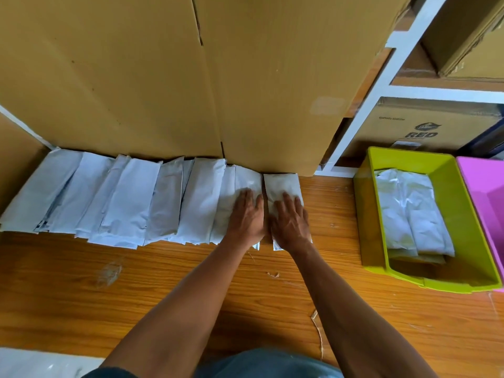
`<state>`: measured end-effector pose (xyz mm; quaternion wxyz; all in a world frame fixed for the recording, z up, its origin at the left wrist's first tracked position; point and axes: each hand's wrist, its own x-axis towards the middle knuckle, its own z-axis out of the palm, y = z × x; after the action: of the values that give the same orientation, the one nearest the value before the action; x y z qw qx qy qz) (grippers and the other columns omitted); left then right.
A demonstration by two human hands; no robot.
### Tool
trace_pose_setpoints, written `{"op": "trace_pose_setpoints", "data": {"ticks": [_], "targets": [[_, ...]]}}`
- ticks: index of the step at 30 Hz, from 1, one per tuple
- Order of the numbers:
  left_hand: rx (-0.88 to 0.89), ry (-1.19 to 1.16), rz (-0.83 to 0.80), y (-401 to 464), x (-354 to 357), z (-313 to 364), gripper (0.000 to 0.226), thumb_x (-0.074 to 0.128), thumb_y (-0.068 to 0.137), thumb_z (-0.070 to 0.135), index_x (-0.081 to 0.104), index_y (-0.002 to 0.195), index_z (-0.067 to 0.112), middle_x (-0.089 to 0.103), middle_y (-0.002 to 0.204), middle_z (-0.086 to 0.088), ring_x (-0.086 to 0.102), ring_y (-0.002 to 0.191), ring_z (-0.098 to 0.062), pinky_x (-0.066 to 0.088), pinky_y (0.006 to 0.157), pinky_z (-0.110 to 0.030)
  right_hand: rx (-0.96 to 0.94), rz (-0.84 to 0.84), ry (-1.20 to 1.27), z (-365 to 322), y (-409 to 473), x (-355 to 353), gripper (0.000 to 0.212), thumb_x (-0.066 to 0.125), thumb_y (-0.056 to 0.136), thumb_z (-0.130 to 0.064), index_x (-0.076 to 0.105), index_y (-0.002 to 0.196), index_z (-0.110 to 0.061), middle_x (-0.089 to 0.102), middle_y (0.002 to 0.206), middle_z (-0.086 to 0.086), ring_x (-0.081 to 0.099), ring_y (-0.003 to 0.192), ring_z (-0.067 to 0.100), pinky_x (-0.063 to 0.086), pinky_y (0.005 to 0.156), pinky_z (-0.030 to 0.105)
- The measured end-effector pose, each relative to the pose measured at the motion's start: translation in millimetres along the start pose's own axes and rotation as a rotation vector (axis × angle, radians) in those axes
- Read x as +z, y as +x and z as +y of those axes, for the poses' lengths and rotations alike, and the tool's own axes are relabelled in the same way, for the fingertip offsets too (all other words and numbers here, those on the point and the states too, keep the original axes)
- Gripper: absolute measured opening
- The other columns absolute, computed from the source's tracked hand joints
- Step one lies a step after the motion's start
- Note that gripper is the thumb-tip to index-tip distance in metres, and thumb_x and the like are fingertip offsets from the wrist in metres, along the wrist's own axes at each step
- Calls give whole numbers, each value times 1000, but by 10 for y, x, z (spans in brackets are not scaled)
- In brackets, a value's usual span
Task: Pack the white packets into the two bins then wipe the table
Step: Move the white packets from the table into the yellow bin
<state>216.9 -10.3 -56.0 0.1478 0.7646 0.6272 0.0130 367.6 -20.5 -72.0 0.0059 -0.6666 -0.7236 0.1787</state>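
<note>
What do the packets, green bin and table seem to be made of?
Packets: probably thin plastic film, white with a slight sheen and creases. Green bin: moulded plastic, smooth and glossy. Table: wood or wood-look laminate, orange-brown grain lines, lightly shiny.

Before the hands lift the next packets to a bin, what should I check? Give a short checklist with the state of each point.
1. Left hand flat on a packet: ok.
2. Right hand flat on the end packet: ok.
3. Packets gripped for lifting: not ok, fingers straight.
4. Green bin has room: ok, partly filled.
5. Pink bin has room: cannot tell, mostly out of frame.
6. Table path to the bins free: ok.
</note>
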Motion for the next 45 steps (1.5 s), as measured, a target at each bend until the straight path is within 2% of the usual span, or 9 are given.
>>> {"op": "trace_pose_setpoints", "data": {"ticks": [5, 9, 15, 18, 22, 25, 31, 36, 45], "targets": [[69, -124, -61, -22, 79, 146, 73, 47, 106, 47, 24, 165, 11, 28, 170, -20, 22, 159, -35, 25, 128, -50, 164, 108, -77, 156, -77, 3, 69, 47, 102, -53, 32, 156, -12, 30, 165, 13, 23, 155, 37, 31, 122, 51], [114, -58, 2, -70, 84, 225, 75, 43, 105, 51, 19, 167, 15, 22, 174, -12, 17, 161, -30, 22, 129, -51, 244, 161, -108, 289, -182, -37, 63, 43, 97, -61, 38, 144, -20, 34, 155, 14, 37, 139, 39, 43, 106, 53], [5, 22, -82, -126, 210, 261, 91, 19, 94, 81, -5, 169, 34, -15, 176, -2, -15, 161, -40, 0, 129, -62, 227, 56, -26, 402, -233, 20, 74, 32, 99, -70, 8, 163, -41, -13, 173, 11, -3, 156, 52, 13, 124, 67], [16, -5, -134, -163, 279, 303, 83, 21, 101, 73, -10, 168, 35, -24, 174, 4, -22, 160, -37, -2, 129, -62, 216, 53, 4, 415, -252, 24, 83, 14, 88, -72, 7, 164, -40, -19, 174, 11, -10, 157, 52, 8, 126, 68], [25, 2, -54, -238, 311, 359, 83, 33, 104, 67, -10, 168, 37, -23, 175, 5, -17, 161, -33, 0, 129, -61, 237, 95, -5, 488, -330, 63, 78, 35, 100, -68, 2, 166, -43, -19, 174, 10, -8, 157, 53, 9, 126, 68], [-8, 18, -57, -267, 376, 346, 82, 29, 103, 69, -14, 166, 40, -29, 173, 3, -22, 159, -39, -2, 129, -61, 235, 139, -19, 572, -371, 111, 78, 33, 101, -72, -4, 165, -46, -19, 174, 11, -4, 157, 53, 9, 125, 68], [26, -23, -37, -299, 395, 419, 73, 22, 104, 57, -5, 169, 37, -27, 173, 7, -16, 162, -34, 7, 130, -60, 218, 174, -9, 517, -328, 95, 71, 41, 97, -55, 21, 163, -37, -1, 173, 17, 21, 149, 53, 35, 113, 67], [-21, 22, 12, -377, 420, 424, 77, 24, 100, 64, -4, 168, 40, -18, 176, 0, -11, 163, -34, 5, 130, -58, 230, 201, -62, 561, -384, 134, 73, 39, 100, -69, 17, 164, -43, -1, 174, 14, 18, 151, 49, 33, 111, 63], [9, 7, 35, -425, 491, 498, 78, 51, 102, 36, 11, 169, 33, -8, 178, -4, 1, 163, -36, 20, 129, -57, 231, 239, -45, 519, -456, 100, 59, 48, 101, -40, 34, 158, -32, 18, 170, 14, 41, 131, 48, 42, 95, 57]]}}
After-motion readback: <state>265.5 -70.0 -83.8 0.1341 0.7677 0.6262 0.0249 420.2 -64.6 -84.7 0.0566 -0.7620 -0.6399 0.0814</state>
